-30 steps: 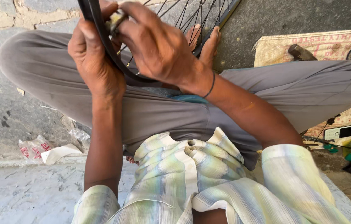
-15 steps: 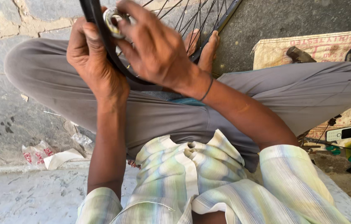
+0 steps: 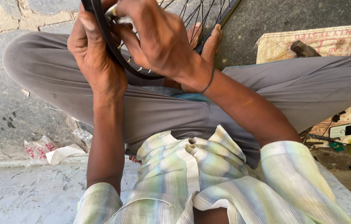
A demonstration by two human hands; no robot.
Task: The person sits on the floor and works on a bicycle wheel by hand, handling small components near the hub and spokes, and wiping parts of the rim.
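I sit cross-legged in grey trousers with a spoked bicycle wheel rim held upright above my lap. My left hand wraps around the black rim from the outside, thumb up along it. My right hand reaches over the inner side of the rim, fingers curled on a small metal part near the spokes at the top edge of the view. The rest of the wheel runs out of view at the top. My bare foot rests against the far side of the rim.
A printed sack lies on the ground at the right with a hammer head on it. A small phone and green items sit at the right edge. Crumpled wrappers lie at the left, beside a stone ledge.
Both hands have risen slightly with the rim and fill more of the view. My right fingers have shifted along the rim's inner side toward the top.
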